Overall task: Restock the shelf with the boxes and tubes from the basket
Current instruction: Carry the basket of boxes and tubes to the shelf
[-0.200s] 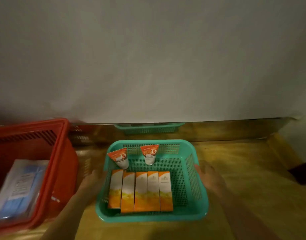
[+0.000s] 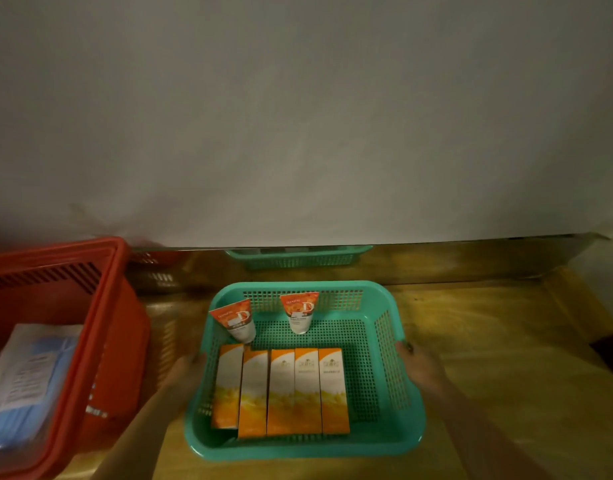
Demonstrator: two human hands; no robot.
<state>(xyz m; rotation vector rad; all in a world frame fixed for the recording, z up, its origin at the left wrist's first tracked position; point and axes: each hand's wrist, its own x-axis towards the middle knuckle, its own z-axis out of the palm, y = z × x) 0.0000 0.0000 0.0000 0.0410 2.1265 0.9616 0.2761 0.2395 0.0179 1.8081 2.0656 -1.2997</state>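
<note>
Fingers [image 2: 194, 360] of the left hand [image 2: 183, 375] are curled on the left rim of the teal basket [image 2: 384, 341]; the right hand [image 2: 421, 370] is closed on its right rim. Five boxes [image 2: 280, 393] are laid near, two tubes [image 2: 299, 311] propped far, on the wooden shelf [image 2: 505, 341]. A red basket [image 2: 100, 306] is set left.

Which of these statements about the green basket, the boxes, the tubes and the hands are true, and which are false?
1. Five boxes lie side by side in the green basket. True.
2. Three tubes stand at the basket's far wall. False: two tubes.
3. The left hand and the right hand are at opposite sides of the basket. True.
4. The red basket is right of the green one. False: it is left.
</note>
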